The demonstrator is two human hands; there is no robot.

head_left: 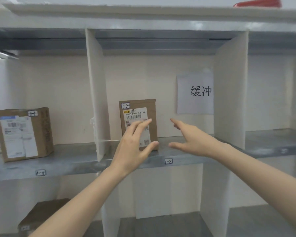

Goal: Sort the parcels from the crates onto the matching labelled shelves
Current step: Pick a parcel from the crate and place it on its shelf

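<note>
Both forearms reach up from the lower edge toward the middle bay. Your left hand (pixel 132 146) is spread wide, fingers straight, in front of the lower face of the small parcel (pixel 140 113). Whether the fingertips touch the cardboard cannot be told. Your right hand (pixel 193 139) is likewise wide, holding nothing, just beside the parcel on its right and apart from it. The parcel stands upright on the metal shelf (pixel 186 151), near the white divider (pixel 96 93), with a handwritten 1-2 at its top corner. The shelf tag (pixel 168 161) on the front rim also reads 1-2, so the placement appears correct.

Judged step: settling the parcel in its bay.

1. Confirm that the two markings agree.
2. Check that the base sits flat and fully behind the rim; a tall, narrow box is likely to tip easily.
3. If squaring is needed, press with flat fingers low on the face, not near the top.
4. Draw both hands straight back so no finger catches an edge.
</note>
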